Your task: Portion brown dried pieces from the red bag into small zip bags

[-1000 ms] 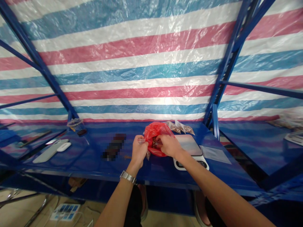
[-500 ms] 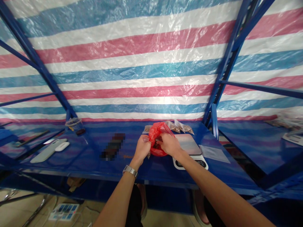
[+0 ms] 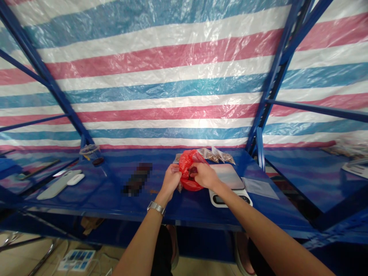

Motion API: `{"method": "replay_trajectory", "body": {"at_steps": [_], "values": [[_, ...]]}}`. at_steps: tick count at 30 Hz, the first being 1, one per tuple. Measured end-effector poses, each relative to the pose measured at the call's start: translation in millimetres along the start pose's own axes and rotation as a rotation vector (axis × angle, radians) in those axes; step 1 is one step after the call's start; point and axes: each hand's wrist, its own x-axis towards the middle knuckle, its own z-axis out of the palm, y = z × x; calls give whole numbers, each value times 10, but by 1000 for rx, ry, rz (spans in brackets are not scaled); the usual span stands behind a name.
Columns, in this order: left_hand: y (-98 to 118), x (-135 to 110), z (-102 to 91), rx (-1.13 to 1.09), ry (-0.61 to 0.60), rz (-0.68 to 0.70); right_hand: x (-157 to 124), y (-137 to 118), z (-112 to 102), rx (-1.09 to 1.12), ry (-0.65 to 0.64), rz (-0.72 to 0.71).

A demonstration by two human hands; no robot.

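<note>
A red plastic bag (image 3: 186,168) with dark contents sits on the blue shelf (image 3: 115,191) in front of me. My left hand (image 3: 171,180) is closed on the bag's left edge, together with a small clear bag. My right hand (image 3: 204,174) pinches the bag's right side at the opening, fingers closed. A silver watch (image 3: 155,207) is on my left wrist.
A white digital scale (image 3: 230,184) stands just right of the bag. Small clear packets of brown pieces (image 3: 218,155) lie behind it. A blurred dark object (image 3: 138,178), a white mouse (image 3: 75,178) and a grey flat case (image 3: 54,186) lie to the left. Blue rack posts (image 3: 267,103) rise on both sides.
My left hand has moved right and closed onto the red bag's edge. The bag has bunched up between both hands.
</note>
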Motion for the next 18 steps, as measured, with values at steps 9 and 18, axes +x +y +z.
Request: {"method": "replay_trajectory", "body": {"at_steps": [9, 18], "values": [[238, -88, -199, 68, 110, 80, 155, 135, -19, 309, 13, -82], [395, -347, -156, 133, -17, 301, 40, -34, -413, 529, -45, -191]]}}
